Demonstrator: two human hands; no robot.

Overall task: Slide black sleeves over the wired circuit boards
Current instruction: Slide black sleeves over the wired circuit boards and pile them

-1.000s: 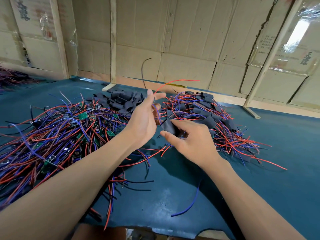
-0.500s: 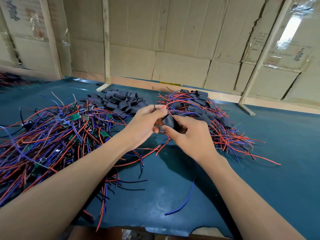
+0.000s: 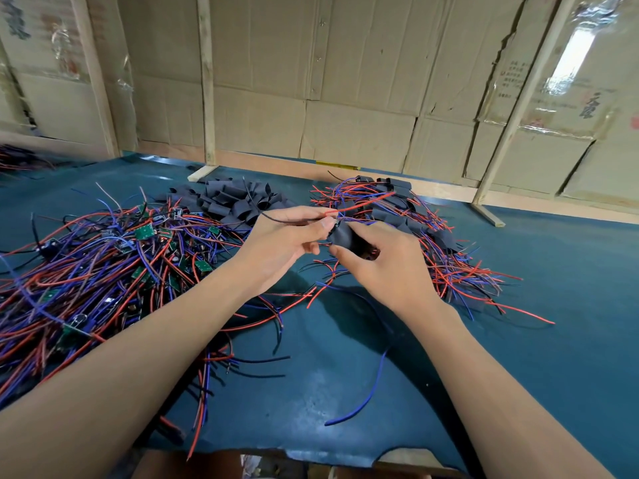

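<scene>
Black, soft and featherlight, the sleeve (image 3: 340, 236) sits pinched in my right hand (image 3: 382, 267) above the table (image 3: 570, 271), my left hand (image 3: 287, 242) pinching the limp wires (image 3: 349, 209) at its mouth, best gripped near that opening.

Both bare forearms reach in from the bottom corners and converge mid-frame, raised off the counter. Left hand (image 3: 283, 243) palm turned inward toward the right, thumb and index pinched together at the tip, gripping thin wire ends; remaining fingers (image 3: 306, 248) curled loosely underneath. Right hand (image 3: 383, 262) back facing camera, wrist bent slightly down, thumb extended toward the left hand, other digits curled around a black sleeve, mostly hidden behind the hand. Fingertips of the two hands nearly touching. Left forearm lies more diagonal, right forearm steeper.
</scene>
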